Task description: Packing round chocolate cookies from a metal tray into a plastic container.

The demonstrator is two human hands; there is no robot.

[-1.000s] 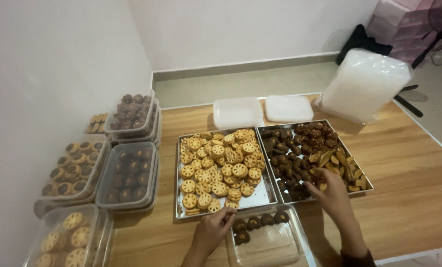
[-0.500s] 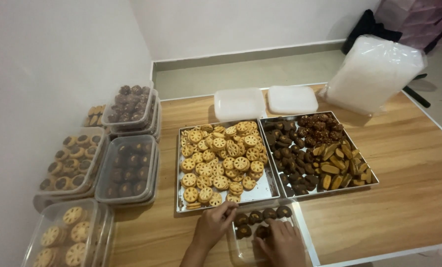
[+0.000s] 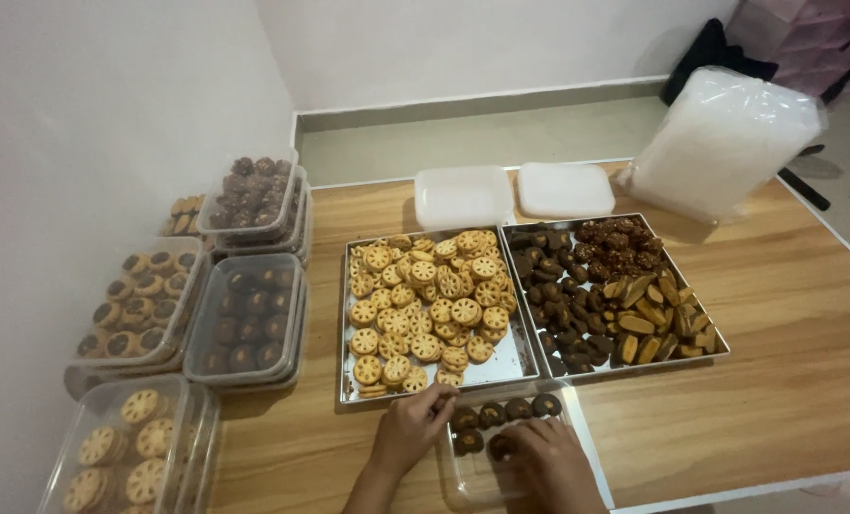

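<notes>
While both forearms reach up from the lower edge, the left hand (image 3: 408, 430) curls its fingers on the clear container's (image 3: 473, 476) left rim; the right hand (image 3: 544, 455), fingers pinched, sets a dark cookie (image 3: 501, 444) inside on the desk (image 3: 787, 381).

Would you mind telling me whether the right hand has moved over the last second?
Yes. The right hand left the tray of dark cookies and came back toward the person, and now sits over the clear box below it.

Two bare forearms enter from six o'clock, ending in a bare left hand (image 3: 409, 430) and bare right hand (image 3: 546, 460); no sleeves, rings or watch show.
</notes>
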